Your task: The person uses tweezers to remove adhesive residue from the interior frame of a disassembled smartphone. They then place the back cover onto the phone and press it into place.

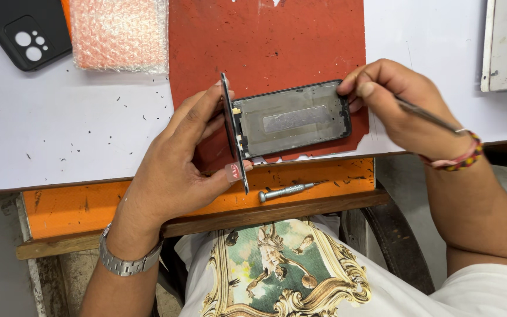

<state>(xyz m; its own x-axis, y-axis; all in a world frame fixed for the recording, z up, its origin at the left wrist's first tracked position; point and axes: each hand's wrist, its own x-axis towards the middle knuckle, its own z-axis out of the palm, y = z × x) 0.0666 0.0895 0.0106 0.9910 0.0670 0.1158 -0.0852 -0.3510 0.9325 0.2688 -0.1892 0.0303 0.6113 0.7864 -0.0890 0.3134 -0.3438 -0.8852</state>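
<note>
Head view. The left hand [174, 167] grips a thin dark screen panel [234, 132] by its edges, forefinger on the far end and thumb on the near end. The panel stands on edge, seen almost edge-on; its long axis runs from the far end, near the forefinger tip, down toward the person's body, leaning slightly to the right at the near end. A small red-and-white sticker [235, 171] sits at the near end, just under the thumb.

Immediately right of the grip lies the phone frame [293, 118], a flat rounded rectangle with a black rim and a dull grey inner plate bearing a paler grey strip along its middle. Its long axis runs left to right, the right end tilted slightly away from the person. Its left end meets the upright panel; small tan connectors show at that junction.

The right hand [394, 108] is closed on the frame's right end, fingertips on the rim, and also holds a slim metal tool [429, 117] that trails off to the right over the wrist.

The frame rests on a red mat [265, 41]. Nearer the person than the left thumb, a small screwdriver [286, 190] lies on the orange bench edge [89, 205]. Far left of the grip are a black phone case [22, 29] and a bubble-wrap packet [118, 35].
</note>
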